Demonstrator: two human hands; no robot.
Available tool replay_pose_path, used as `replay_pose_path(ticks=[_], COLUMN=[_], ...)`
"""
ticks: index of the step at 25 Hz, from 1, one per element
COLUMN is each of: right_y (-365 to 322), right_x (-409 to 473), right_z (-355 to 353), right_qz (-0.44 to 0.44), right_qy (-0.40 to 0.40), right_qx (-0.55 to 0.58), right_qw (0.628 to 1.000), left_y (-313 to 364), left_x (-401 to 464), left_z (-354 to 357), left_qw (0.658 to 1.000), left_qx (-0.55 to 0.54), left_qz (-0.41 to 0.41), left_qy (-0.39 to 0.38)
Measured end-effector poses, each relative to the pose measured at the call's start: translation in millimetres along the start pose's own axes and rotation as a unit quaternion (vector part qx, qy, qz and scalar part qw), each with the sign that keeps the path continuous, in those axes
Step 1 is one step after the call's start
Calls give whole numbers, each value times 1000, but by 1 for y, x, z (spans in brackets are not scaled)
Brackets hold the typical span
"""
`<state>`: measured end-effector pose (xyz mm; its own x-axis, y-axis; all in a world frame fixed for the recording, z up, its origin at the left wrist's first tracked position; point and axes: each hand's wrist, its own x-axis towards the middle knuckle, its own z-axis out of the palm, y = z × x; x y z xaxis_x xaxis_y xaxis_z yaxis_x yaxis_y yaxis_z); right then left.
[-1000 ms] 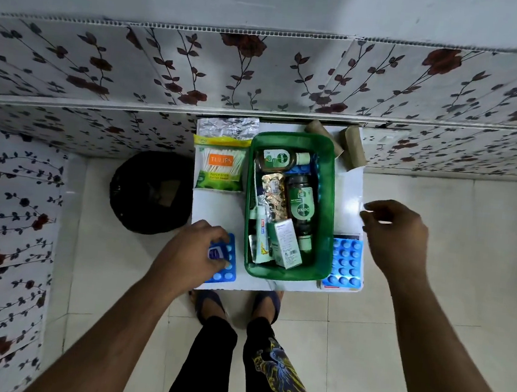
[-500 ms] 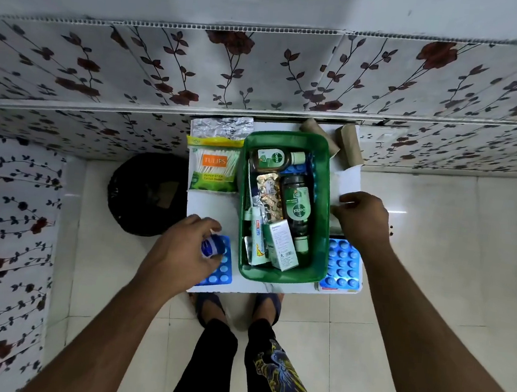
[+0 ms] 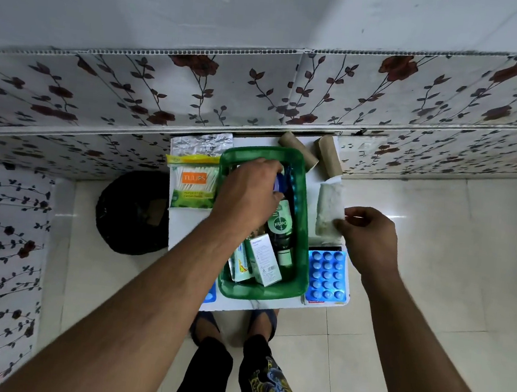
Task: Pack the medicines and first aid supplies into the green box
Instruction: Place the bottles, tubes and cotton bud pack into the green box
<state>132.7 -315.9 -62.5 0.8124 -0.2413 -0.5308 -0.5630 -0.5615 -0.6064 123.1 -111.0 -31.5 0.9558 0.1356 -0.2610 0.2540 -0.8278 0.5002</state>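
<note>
The green box (image 3: 305, 232) stands on a small white table (image 3: 183, 229) and holds a dark Dettol bottle (image 3: 281, 227), small cartons (image 3: 263, 260) and a tube. My left hand (image 3: 247, 198) is over the box's far half, shut on a small blue-capped container (image 3: 279, 183). My right hand (image 3: 371, 236) is at the table's right edge, pinching the near end of a white gauze roll (image 3: 330, 208). A blue tablet blister (image 3: 325, 274) lies right of the box. Another blue blister (image 3: 210, 293) peeks out under my left forearm.
A pack of cotton swabs (image 3: 193, 182) and a silver foil strip (image 3: 202, 143) lie left of the box. Two brown bandage rolls (image 3: 327, 155) lie at the table's back. A black bin (image 3: 134, 211) sits on the floor to the left. My feet are below the table.
My left hand lifted the blue-capped container from the front-left blister and carried it over the box. My right hand moved right and took hold of the white gauze roll.
</note>
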Motion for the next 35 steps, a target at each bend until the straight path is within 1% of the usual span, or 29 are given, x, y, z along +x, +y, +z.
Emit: replay_pose_path(ticks=[4, 7, 9, 10, 12, 13, 15, 18, 20, 22, 24, 26, 27, 29, 30, 31, 32, 34, 35], right_y=[-6, -21, -39, -49, -69, -76, -83, -84, -80, -76, -77, -82, -87, -97, -99, -98, -94, -84, -79], right_x=[-4, -17, -34, -44, -63, -70, -75, -67, -61, -59, -63, -66, -64, -49, -34, -15, 5, 40, 51], right_z=[-4, -11, -15, -12, 6, 22, 57, 93, 104, 110, 107, 90, 76, 45, 33, 25, 24, 32, 37], right_qz=[-4, -11, -34, -50, -77, -85, -99, -116, -133, -165, -204, -228, -234, -243, -236, -220, -197, -161, -153], right_qy=[4, 16, 24, 15, -34, -65, -112, -124, -108, -96, -94, -80, -50, 50, 92, 115, 120, 95, 79], right_qx=[43, 78, 117, 134, 140, 116, 18, -86, -144, -203, -238, -216, -183, -121, -110, -116, -142, -217, -246], right_qw=[999, 997, 992, 990, 987, 988, 989, 982, 975, 960, 945, 946, 953, 961, 961, 962, 963, 958, 954], left_y=[-2, -4, -11, -17, -36, -47, -66, -85, -95, -102, -109, -116, -120, -128, -132, -137, -140, -145, -147], left_x=[19, 12, -6, -16, -35, -42, -49, -52, -52, -53, -56, -59, -60, -61, -60, -56, -50, -37, -31], left_z=[19, 9, -12, -23, -44, -51, -57, -54, -48, -43, -41, -40, -38, -34, -31, -28, -25, -17, -12], left_qw=[1000, 1000, 998, 995, 984, 977, 967, 967, 968, 966, 960, 955, 955, 956, 954, 947, 938, 919, 916], left_qx=[18, -2, -40, -62, -116, -138, -155, -154, -155, -160, -176, -192, -193, -175, -164, -162, -172, -205, -208], left_qz=[17, 20, 22, 23, -9, -41, -99, -120, -125, -142, -163, -176, -179, -188, -203, -229, -263, -317, -326], left_qy=[6, 12, 49, 79, 138, 160, 179, 165, 151, 146, 148, 142, 136, 142, 150, 155, 147, 116, 102])
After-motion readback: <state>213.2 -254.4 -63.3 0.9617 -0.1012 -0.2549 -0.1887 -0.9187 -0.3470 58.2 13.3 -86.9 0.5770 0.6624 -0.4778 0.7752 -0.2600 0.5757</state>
